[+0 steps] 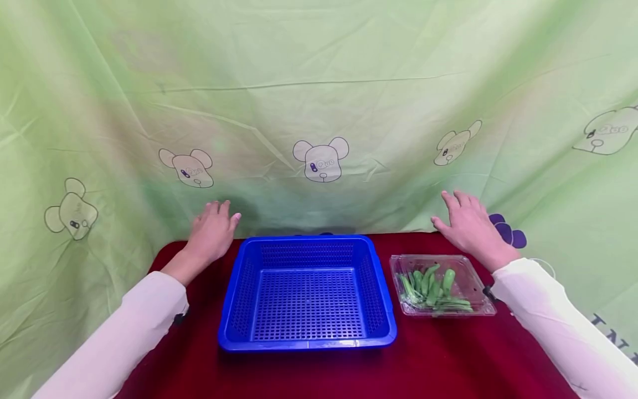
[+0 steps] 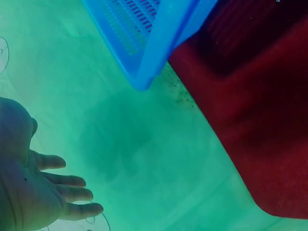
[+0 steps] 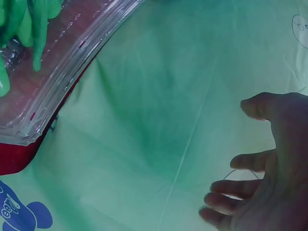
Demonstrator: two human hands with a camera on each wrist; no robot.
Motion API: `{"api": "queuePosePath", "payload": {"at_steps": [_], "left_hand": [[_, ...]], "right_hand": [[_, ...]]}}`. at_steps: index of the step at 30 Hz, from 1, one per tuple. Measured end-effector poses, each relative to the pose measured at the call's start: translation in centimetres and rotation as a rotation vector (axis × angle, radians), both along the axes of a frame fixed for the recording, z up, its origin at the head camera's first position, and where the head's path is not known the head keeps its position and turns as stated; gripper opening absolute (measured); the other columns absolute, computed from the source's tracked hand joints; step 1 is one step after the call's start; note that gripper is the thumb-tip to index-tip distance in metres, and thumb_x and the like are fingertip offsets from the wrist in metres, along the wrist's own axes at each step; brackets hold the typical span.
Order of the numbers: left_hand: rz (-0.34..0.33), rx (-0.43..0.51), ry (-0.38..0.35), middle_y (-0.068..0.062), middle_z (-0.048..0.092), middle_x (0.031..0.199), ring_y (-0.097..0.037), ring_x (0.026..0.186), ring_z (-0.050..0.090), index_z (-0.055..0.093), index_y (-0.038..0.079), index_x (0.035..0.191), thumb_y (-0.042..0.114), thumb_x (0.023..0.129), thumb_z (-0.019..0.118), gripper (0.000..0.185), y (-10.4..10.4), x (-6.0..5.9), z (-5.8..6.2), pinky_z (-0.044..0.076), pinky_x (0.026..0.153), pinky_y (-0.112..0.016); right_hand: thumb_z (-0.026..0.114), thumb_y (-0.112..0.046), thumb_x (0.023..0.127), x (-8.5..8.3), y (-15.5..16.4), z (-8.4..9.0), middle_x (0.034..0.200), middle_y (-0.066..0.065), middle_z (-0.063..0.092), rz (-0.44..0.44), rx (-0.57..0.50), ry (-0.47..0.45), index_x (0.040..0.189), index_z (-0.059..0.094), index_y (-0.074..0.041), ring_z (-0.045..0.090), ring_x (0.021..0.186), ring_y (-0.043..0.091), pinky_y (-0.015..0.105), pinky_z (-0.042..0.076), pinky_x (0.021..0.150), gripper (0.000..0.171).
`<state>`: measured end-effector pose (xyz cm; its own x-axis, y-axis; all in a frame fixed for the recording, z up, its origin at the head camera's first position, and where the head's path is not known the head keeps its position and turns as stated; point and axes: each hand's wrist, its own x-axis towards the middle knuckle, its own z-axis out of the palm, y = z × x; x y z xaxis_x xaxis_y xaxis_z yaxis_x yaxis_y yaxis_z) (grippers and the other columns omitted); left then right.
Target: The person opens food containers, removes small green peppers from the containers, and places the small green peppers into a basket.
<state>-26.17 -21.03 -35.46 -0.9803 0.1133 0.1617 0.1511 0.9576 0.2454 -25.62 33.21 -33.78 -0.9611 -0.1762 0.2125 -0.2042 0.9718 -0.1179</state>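
From the head view we see a blue basket (image 1: 307, 293) on the red surface (image 1: 448, 354); our left hand (image 1: 211, 230) hovers beyond its left far corner, fingers spread and holding nothing. Right of the basket lies a clear tray of green pods (image 1: 441, 285), our right hand (image 1: 468, 224) just behind it, fingers spread.

The left wrist view shows relaxed, empty fingers (image 2: 72, 195) near the basket's corner.

The right wrist view shows loose, empty fingers (image 3: 231, 187) beside the tray.

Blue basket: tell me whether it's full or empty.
Empty. The basket sits upright on the red cloth, its perforated floor bare throughout; the green pods lie in the clear tray beside it.
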Motion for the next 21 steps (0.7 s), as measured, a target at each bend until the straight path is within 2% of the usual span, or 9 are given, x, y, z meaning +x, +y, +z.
{"api": "queuePosePath", "payload": {"at_steps": [5, 10, 14, 17, 21], "left_hand": [[-0.071, 0.049, 0.072, -0.037, 0.048, 0.145, -0.052, 0.138, 0.044, 0.04, -0.015, 0.145, 0.024, 0.111, 0.038, 0.052, 2.1, -0.3, 0.1, 0.041, 0.113, -0.067], [-0.166, 0.226, 0.119, -0.031, 0.059, 0.132, -0.046, 0.125, 0.057, 0.052, -0.012, 0.134, 0.01, 0.105, 0.05, 0.036, 5.8, 0.1, 0.2, 0.049, 0.107, -0.058], [-0.272, 0.322, 0.104, -0.024, 0.065, 0.123, -0.038, 0.115, 0.063, 0.057, -0.008, 0.13, 0.004, 0.101, 0.057, 0.032, 10.2, 0.7, 0.2, 0.055, 0.102, -0.05], [-0.344, 0.368, 0.054, -0.021, 0.065, 0.123, -0.033, 0.115, 0.064, 0.057, -0.006, 0.131, 0.005, 0.1, 0.059, 0.033, 14.3, 1.2, 0.4, 0.056, 0.103, -0.045], [-0.411, 0.416, 0.002, -0.018, 0.066, 0.124, -0.029, 0.116, 0.064, 0.057, -0.004, 0.132, 0.007, 0.1, 0.059, 0.034, 20.1, 1.9, 0.2, 0.056, 0.103, -0.04]], "right_hand": [[0.058, -0.028, 0.1, 0.8, 0.4, -0.3, 0.138, 0.041, 0.041, 0.009, -0.017, 0.047, 0.146, 0.04, 0.012, 0.037, 0.13, 0.057, 0.07, 0.033, 0.109, 0.064], [0.064, -0.02, 0.097, 2.0, 0.5, -0.7, 0.119, 0.032, 0.051, 0.052, -0.069, 0.058, 0.127, 0.056, 0.011, 0.05, 0.112, 0.048, 0.063, 0.048, 0.091, 0.044], [0.071, -0.012, 0.092, 3.5, -0.1, -1.5, 0.108, 0.025, 0.057, 0.121, -0.097, 0.023, 0.115, 0.062, 0.008, 0.061, 0.097, 0.039, 0.057, 0.056, 0.084, 0.032], [0.074, -0.007, 0.089, 5.1, -0.9, -2.3, 0.104, 0.02, 0.06, 0.166, -0.104, 0.004, 0.111, 0.064, 0.006, 0.065, 0.092, 0.034, 0.052, 0.059, 0.082, 0.027], [0.077, -0.004, 0.084, 7.4, -2.2, -3.7, 0.096, 0.009, 0.061, 0.232, -0.082, 0.038, 0.102, 0.067, -0.001, 0.065, 0.085, 0.023, 0.039, 0.06, 0.072, 0.02]]}}
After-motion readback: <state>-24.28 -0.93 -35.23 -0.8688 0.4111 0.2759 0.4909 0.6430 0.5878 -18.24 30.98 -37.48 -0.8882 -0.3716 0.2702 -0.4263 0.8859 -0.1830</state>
